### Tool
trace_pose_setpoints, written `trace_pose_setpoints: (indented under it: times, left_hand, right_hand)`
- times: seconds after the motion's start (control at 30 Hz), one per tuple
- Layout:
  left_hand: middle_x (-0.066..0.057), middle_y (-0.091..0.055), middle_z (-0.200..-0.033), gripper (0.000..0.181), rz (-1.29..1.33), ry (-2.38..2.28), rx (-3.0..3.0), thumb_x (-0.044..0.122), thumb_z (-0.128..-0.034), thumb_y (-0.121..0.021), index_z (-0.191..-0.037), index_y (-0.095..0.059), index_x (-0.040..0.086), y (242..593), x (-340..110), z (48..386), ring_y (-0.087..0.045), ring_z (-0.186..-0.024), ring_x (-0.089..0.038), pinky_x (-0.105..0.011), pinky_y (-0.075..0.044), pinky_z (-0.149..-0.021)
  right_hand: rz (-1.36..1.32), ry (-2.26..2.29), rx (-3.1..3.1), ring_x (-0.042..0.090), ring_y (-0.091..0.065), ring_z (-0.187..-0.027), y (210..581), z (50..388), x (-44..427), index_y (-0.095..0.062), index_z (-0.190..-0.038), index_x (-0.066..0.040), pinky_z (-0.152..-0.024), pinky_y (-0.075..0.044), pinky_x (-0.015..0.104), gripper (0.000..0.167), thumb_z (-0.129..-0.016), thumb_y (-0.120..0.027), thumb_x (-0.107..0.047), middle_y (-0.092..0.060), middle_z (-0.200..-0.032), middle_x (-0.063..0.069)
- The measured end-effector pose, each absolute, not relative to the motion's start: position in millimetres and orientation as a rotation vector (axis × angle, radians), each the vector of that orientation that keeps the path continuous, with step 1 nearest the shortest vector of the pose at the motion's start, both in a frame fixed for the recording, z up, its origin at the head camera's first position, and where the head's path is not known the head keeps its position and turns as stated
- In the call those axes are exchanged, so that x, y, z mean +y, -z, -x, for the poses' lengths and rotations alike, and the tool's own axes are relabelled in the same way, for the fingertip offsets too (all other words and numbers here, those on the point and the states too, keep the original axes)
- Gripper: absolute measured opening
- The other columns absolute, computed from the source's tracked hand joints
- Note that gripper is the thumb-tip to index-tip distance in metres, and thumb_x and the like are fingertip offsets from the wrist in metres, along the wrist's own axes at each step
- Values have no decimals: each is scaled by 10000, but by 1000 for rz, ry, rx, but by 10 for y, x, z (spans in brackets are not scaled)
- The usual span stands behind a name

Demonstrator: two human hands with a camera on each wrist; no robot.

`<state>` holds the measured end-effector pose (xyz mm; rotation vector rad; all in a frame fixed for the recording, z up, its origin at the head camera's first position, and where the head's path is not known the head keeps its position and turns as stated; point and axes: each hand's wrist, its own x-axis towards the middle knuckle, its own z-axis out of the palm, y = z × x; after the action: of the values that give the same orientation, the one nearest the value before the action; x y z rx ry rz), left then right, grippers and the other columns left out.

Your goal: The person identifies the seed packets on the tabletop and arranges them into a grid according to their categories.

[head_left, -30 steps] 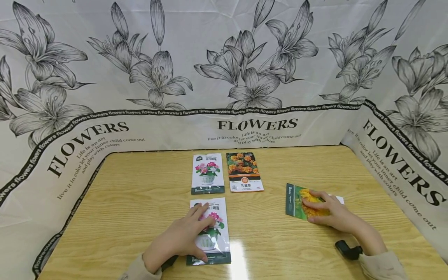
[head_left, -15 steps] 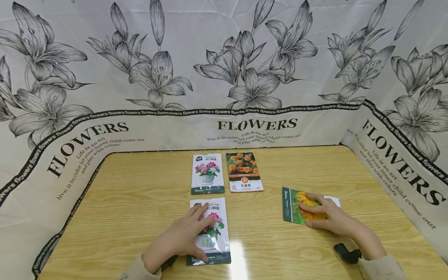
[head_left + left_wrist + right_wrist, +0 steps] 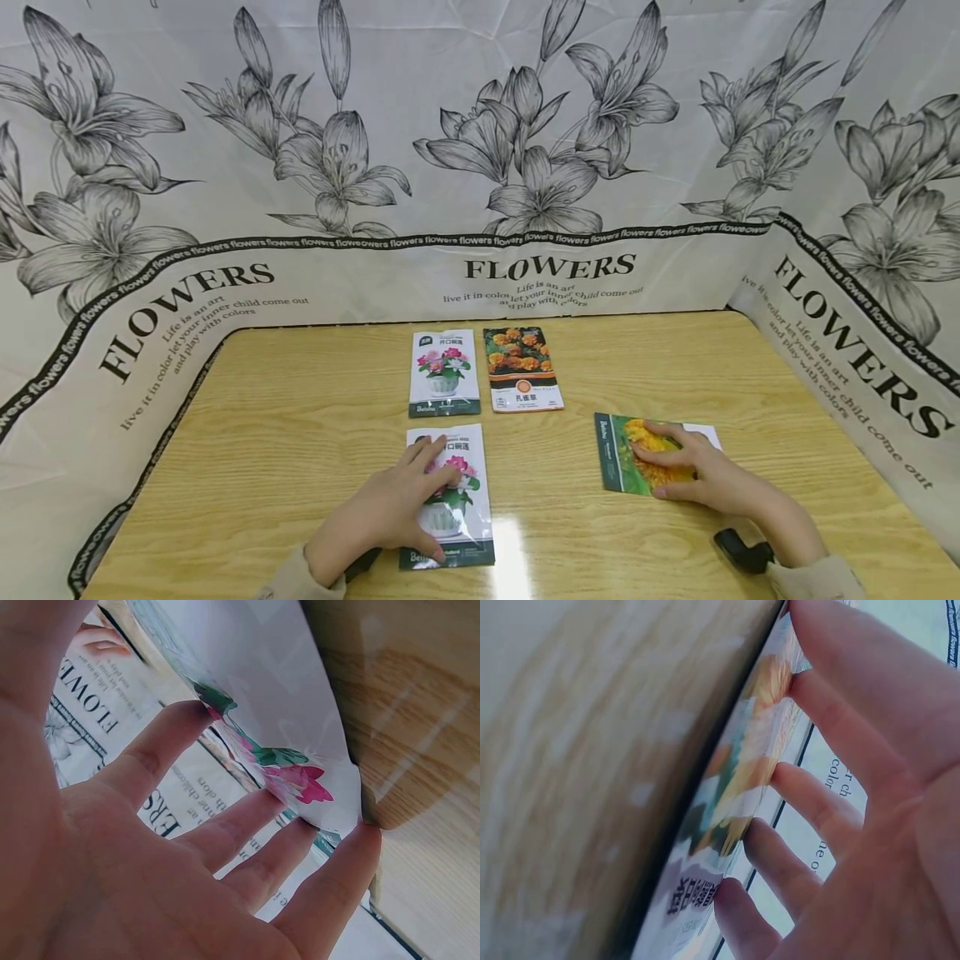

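Note:
A white seed packet with pink lotus flowers in a pot lies near the front middle of the table. My left hand rests on it with spread fingers, and the left wrist view has the fingertips touching its face. On the right lies a seed packet with yellow flowers, turned sideways with its dark green end to the left. The fingertips of my right hand press on this packet and cover part of its print. In the right wrist view, fingertips touch its surface.
Farther back on the table, a second lotus packet lies beside an orange marigold packet. White cloth with printed flowers stands along the back and both sides.
My right hand has slid the yellow-flower packet a little toward me and to the left. My left hand and the other packets stay where they were.

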<state>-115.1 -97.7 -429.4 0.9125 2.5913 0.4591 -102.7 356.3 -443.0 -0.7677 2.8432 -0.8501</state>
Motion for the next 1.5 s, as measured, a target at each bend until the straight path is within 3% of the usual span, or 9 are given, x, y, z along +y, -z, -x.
trace_pose_setpoints:
  times: [0.53, 0.73, 0.93, 1.23, 1.5]
  left_hand:
    - [-141, -250, -1608, 786, -920, -451, 2593, 576, -639, -872, -1297, -570, 269, 4301, -975, 1158, -216, -1464, -408, -672, -448, -937]
    - [-145, -252, -1606, 780, -935, -448, 2603, 575, -638, -874, -1286, -570, 264, 4321, -978, 1161, -224, -1461, -407, -655, -466, -925]
    - [-147, -249, -1608, 765, -929, -459, 2599, 571, -644, -873, -1277, -570, 268, 4313, -981, 1157, -219, -1461, -411, -663, -464, -920]
    - [-144, -249, -1608, 768, -927, -461, 2600, 575, -639, -872, -1277, -572, 270, 4320, -987, 1154, -219, -1462, -409, -667, -468, -908]
    - [-117, -239, -1617, 769, -880, -477, 2577, 562, -645, -875, -1297, -571, 288, 4307, -980, 1152, -201, -1472, -397, -692, -465, -876]
  right_hand:
    - [878, 830, 2903, 492, -425, -1228, 4321, 997, 3586, -628, -1353, -137, -844, -452, 670, 552, -835, -797, -226, -476, -1394, 211]
    - [592, 928, 2933, 524, -441, -1229, 4123, 936, 3596, -520, -1415, -13, -853, -418, 721, 548, -934, -704, -199, -459, -1404, 273]
    - [266, 857, 2993, 571, -446, -1206, 3963, 899, 3528, -406, -1456, 80, -884, -423, 711, 637, -990, -628, -294, -441, -1387, 360]
    - [43, 614, 2987, 682, -312, -1238, 4078, 846, 3181, -267, -1402, 259, -948, -339, 748, 874, -991, -575, -449, -305, -1360, 525]
    - [-24, 528, 2845, 805, -56, -1210, 4247, 777, 2902, -210, -1442, 231, -812, -374, 801, 991, -982, -461, -610, -56, -1359, 604]
